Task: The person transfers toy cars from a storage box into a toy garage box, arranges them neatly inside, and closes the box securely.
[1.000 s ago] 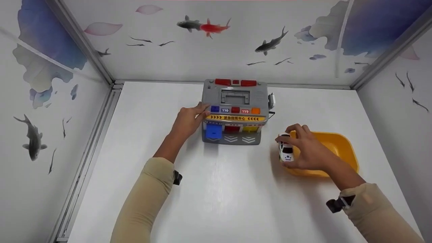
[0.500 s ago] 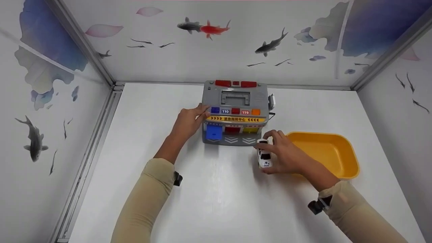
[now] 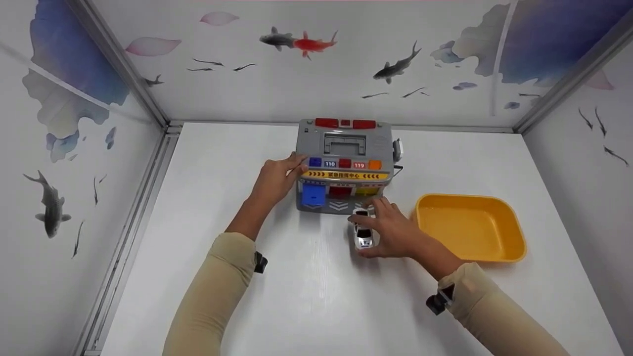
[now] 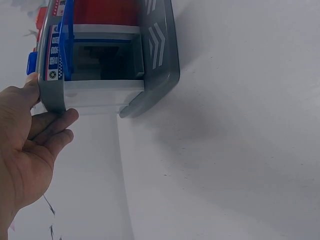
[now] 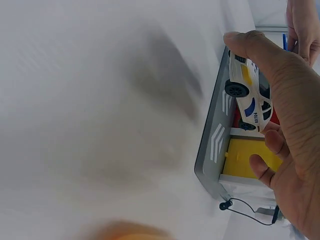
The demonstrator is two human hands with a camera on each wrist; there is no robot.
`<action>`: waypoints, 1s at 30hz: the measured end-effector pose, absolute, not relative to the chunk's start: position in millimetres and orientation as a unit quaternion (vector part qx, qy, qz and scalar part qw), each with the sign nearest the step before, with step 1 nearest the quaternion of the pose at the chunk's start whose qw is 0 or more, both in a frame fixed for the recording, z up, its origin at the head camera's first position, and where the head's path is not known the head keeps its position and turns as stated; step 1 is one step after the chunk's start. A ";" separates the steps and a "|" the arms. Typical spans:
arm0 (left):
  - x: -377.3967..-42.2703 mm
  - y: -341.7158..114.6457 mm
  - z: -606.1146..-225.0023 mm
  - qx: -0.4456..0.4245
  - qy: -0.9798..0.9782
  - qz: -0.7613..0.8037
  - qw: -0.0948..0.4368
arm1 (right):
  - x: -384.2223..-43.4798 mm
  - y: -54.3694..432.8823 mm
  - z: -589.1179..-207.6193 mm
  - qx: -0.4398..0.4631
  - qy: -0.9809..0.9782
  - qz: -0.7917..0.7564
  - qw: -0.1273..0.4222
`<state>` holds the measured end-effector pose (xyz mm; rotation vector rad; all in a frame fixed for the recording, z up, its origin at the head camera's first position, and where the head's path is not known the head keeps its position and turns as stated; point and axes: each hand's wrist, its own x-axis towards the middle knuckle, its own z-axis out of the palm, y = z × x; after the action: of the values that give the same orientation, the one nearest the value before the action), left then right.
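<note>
A grey toy garage [image 3: 309,143] stands at the back of the white table, with red lights on top and blue, red and yellow doors in front. Its blue door [image 3: 313,195] is raised, and the left wrist view shows a dark bay behind it. My left hand [image 3: 275,180] grips the garage's left upper edge, thumb at the front near the blue button [image 4: 32,63]. In my right hand [image 3: 393,230] is a white toy police car [image 3: 364,238], pinched end to end between thumb and fingers. The car hangs in front of the garage's ramp, nose toward me.
To the right lies a yellow plastic bin [image 3: 514,237], nothing visible inside it. A small white piece on a black cord [image 3: 398,168] hangs on the garage's right side. Printed walls enclose the table at the back and both sides.
My right hand has carried the police car leftward from the yellow bin's edge to the front of the garage. The left hand keeps its grip in the same place.
</note>
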<state>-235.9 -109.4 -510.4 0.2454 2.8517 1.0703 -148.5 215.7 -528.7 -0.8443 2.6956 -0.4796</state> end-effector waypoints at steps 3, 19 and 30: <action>-236.5 -108.6 -510.4 0.076 0.933 0.348 0.044 | -149.3 209.3 -535.0 -0.301 0.927 -0.181 0.133; -235.5 -110.6 -511.6 0.077 0.930 0.355 0.052 | -152.9 164.1 -563.0 -0.317 0.926 -0.167 0.120; -236.1 -111.0 -511.7 0.093 0.930 0.355 0.034 | -156.6 137.3 -573.0 -0.335 0.925 -0.142 0.113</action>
<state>-236.1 -111.0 -511.7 0.2863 2.8587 1.0918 -156.6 137.3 -573.0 -0.9834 2.7125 -0.4169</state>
